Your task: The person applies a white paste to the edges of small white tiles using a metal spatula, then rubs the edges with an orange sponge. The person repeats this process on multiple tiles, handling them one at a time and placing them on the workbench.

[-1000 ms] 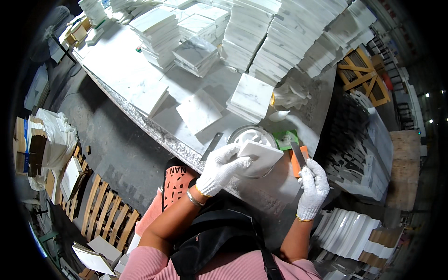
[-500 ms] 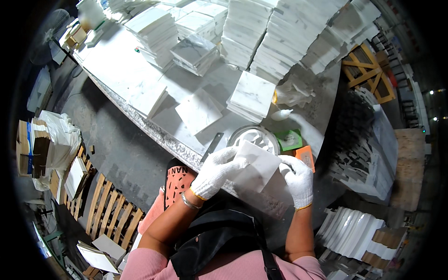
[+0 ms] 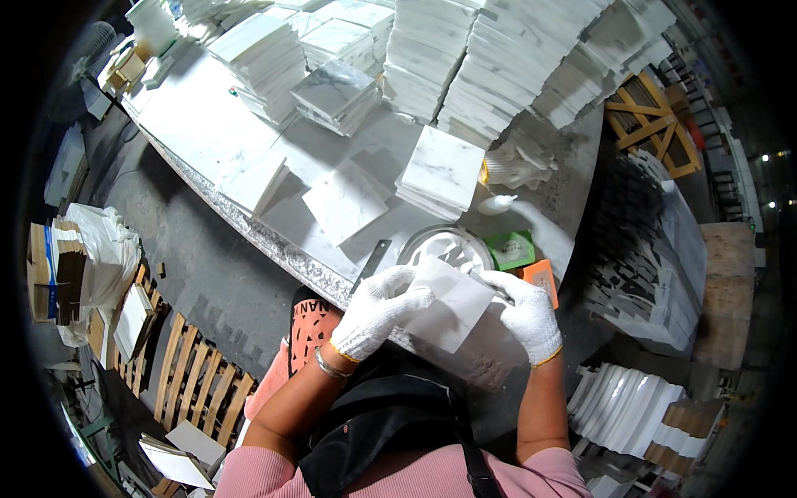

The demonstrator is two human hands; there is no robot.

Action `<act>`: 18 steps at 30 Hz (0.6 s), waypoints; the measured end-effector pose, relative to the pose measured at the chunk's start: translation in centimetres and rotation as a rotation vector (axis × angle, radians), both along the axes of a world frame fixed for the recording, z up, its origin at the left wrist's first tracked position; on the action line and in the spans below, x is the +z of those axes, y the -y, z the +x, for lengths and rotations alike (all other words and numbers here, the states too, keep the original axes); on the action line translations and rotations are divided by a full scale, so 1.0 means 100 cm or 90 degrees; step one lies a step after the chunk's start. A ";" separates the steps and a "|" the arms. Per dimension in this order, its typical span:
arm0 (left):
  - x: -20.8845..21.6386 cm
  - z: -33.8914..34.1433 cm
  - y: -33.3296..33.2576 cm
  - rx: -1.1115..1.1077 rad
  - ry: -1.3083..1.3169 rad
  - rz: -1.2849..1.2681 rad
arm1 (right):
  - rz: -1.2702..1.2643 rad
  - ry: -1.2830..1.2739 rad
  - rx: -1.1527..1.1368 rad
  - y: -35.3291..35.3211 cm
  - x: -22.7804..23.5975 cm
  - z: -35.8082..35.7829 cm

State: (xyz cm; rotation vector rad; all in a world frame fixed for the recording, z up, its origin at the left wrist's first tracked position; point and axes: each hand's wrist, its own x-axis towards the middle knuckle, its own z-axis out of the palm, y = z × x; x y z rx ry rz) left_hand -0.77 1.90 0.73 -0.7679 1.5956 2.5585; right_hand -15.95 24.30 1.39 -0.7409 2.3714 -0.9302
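Note:
A square white marble tile (image 3: 455, 309) is held in front of me, tilted, between both hands. My left hand (image 3: 374, 314), in a white knit glove, is closed on its left edge. My right hand (image 3: 526, 314), gloved alike, grips its upper right corner with thumb and fingers. Just beyond the tile stands a round metal basin (image 3: 406, 251) with white pieces or paste in it, partly hidden by the tile. To its right lie a green block (image 3: 509, 249) and an orange block (image 3: 543, 278). A flat metal strip (image 3: 371, 264) rests on the table left of the basin.
The stone-topped table (image 3: 311, 245) carries a short tile stack (image 3: 442, 170), a lone tile (image 3: 344, 206), a white squeeze bottle (image 3: 496, 205) and a spare glove (image 3: 521, 162). Tall rows of tiles (image 3: 519, 62) line its far side. Wooden pallets (image 3: 199, 369) sit on the floor at left.
The tile stays in both hands and has shifted only slightly. My right hand's fingers have moved up and left, nearer the tile's upper corner. The whole view has shifted a little.

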 end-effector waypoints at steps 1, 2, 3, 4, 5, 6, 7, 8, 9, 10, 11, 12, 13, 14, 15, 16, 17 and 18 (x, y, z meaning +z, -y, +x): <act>0.001 0.000 0.000 -0.001 0.001 -0.005 | -0.014 -0.013 0.002 -0.002 -0.005 0.000; 0.001 0.000 0.001 -0.001 0.002 -0.011 | -0.029 -0.024 0.006 -0.003 -0.010 0.000; 0.001 0.001 0.001 -0.003 0.007 -0.011 | -0.043 -0.036 0.009 -0.003 -0.012 0.001; 0.002 0.001 0.002 -0.005 0.012 -0.011 | -0.051 -0.019 -0.006 -0.003 -0.011 0.001; 0.002 0.002 0.003 -0.006 0.017 -0.011 | -0.058 -0.001 -0.020 -0.002 -0.008 0.001; 0.003 0.003 0.003 -0.005 0.018 -0.004 | -0.065 0.017 -0.034 0.000 -0.004 0.001; 0.004 0.004 0.003 -0.003 0.019 0.003 | -0.066 0.011 -0.045 0.001 -0.001 0.000; 0.004 0.004 0.003 -0.002 0.019 0.011 | -0.067 0.004 -0.056 0.002 0.003 0.000; 0.004 0.005 0.003 0.000 0.020 0.016 | -0.068 -0.002 -0.066 0.002 0.007 -0.001; 0.004 0.005 0.003 0.002 0.021 0.020 | -0.076 -0.007 -0.080 0.004 0.012 -0.001; 0.004 0.006 0.003 0.004 0.021 0.025 | -0.086 0.002 -0.094 0.003 0.011 -0.002; 0.003 0.006 0.003 0.004 0.024 0.028 | -0.096 0.011 -0.107 0.001 0.010 -0.004; 0.003 0.007 0.003 0.005 0.027 0.031 | -0.106 0.020 -0.120 0.001 0.009 -0.006; 0.002 0.007 0.003 0.005 0.030 0.034 | -0.101 0.024 -0.124 0.002 0.011 -0.006; 0.001 0.008 0.003 0.005 0.030 0.028 | -0.107 0.054 -0.140 0.005 0.013 -0.006; 0.000 0.008 0.003 0.005 0.030 0.022 | -0.114 0.083 -0.156 0.008 0.014 -0.006; 0.000 0.009 0.003 0.003 0.030 0.016 | -0.120 0.112 -0.174 0.010 0.015 -0.006; 0.000 0.009 0.003 0.002 0.033 0.020 | -0.118 0.119 -0.173 0.011 0.013 -0.007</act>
